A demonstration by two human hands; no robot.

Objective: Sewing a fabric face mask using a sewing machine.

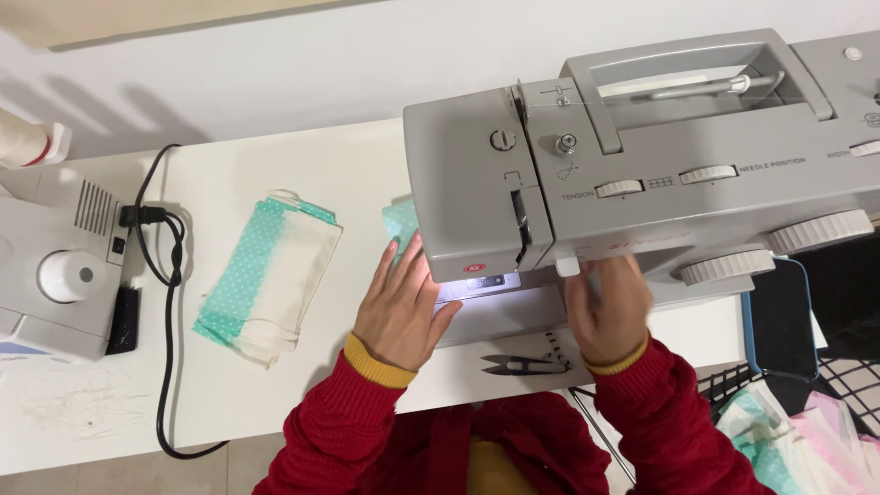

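A grey sewing machine (642,156) stands on the white table (275,394), its lamp lighting the bed under the needle. My left hand (401,302) lies flat, fingers together, on pale fabric at the machine's left, next to a teal dotted piece (401,223) behind the needle. My right hand (607,310) reaches under the machine's arm at the lit bed; its fingertips are hidden by the machine. Small black thread snips (522,365) lie on the table between my wrists. Both sleeves are red with yellow cuffs.
A stack of teal dotted and cream fabric pieces (266,275) lies left of my hand. A second grey machine (60,266) with a black cable (168,302) sits at the far left. A black wire basket with fabric (797,431) is at the lower right.
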